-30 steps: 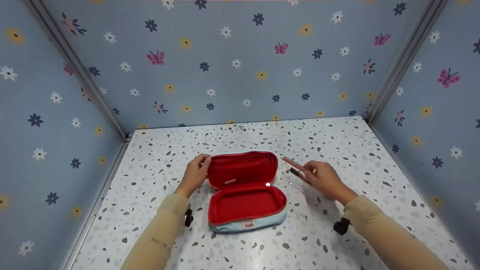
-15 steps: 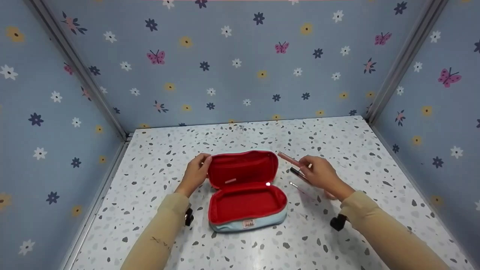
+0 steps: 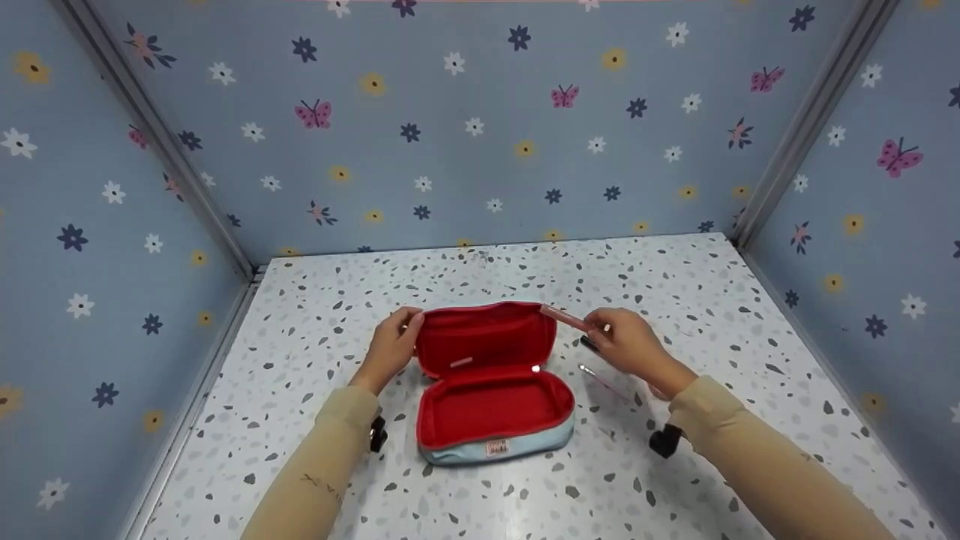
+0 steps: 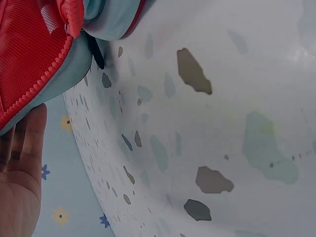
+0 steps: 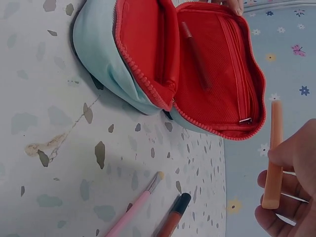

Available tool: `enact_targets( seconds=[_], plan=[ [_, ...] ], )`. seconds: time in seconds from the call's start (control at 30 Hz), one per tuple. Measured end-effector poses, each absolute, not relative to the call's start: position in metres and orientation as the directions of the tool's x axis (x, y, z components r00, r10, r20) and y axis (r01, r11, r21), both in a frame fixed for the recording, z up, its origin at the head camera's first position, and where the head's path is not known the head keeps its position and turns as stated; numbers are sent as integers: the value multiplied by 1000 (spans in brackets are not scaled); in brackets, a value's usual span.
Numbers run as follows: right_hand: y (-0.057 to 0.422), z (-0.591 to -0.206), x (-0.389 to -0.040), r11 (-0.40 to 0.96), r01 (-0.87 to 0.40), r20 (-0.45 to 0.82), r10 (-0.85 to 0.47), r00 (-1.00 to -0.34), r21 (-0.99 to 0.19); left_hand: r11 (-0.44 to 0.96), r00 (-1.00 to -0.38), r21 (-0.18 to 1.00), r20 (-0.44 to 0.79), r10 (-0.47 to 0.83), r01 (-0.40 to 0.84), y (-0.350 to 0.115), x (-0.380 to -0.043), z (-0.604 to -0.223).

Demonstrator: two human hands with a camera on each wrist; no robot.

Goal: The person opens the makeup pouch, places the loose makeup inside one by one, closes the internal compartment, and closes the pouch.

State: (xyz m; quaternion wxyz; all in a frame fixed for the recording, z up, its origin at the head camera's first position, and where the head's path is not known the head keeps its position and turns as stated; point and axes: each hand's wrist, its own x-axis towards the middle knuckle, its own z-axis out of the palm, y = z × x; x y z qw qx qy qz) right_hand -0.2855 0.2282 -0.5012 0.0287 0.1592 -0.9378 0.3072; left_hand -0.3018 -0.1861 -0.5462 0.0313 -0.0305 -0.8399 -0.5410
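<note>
A pale blue zip pouch (image 3: 551, 437) with a red lining lies unzipped, its lid standing up at the back. My left hand (image 3: 394, 345) holds the lid's left edge, thumb in front; in the left wrist view its fingers (image 4: 32, 133) lie behind the lid. My right hand (image 3: 630, 341) pinches a slim pinkish-orange stick (image 5: 274, 153) between thumb and fingers. In the head view the stick's far end overlaps the lid's upper right corner; whether they touch I cannot tell. A thin strip (image 5: 197, 59) shows against the lid's inside.
Right of the pouch lie a pink-handled brush (image 5: 140, 200) and a brown tube with a dark cap (image 5: 175, 215). A pinkish item (image 3: 658, 391) is partly hidden under my right wrist. Flower-patterned walls (image 3: 480, 150) enclose the speckled table (image 3: 337, 289).
My right hand has moved left and slightly up with the stick, bringing it from beside the pouch to the lid's right corner. My left hand and the pouch have stayed still.
</note>
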Motion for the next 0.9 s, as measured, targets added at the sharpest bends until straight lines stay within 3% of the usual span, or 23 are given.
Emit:
enact_targets(
  seconds=[0.9],
  plan=[
    [196,-495,-297,764,-422,202,-372,-906,-488,429,-996,900,85,7,80,-185,-303,-546]
  ],
)
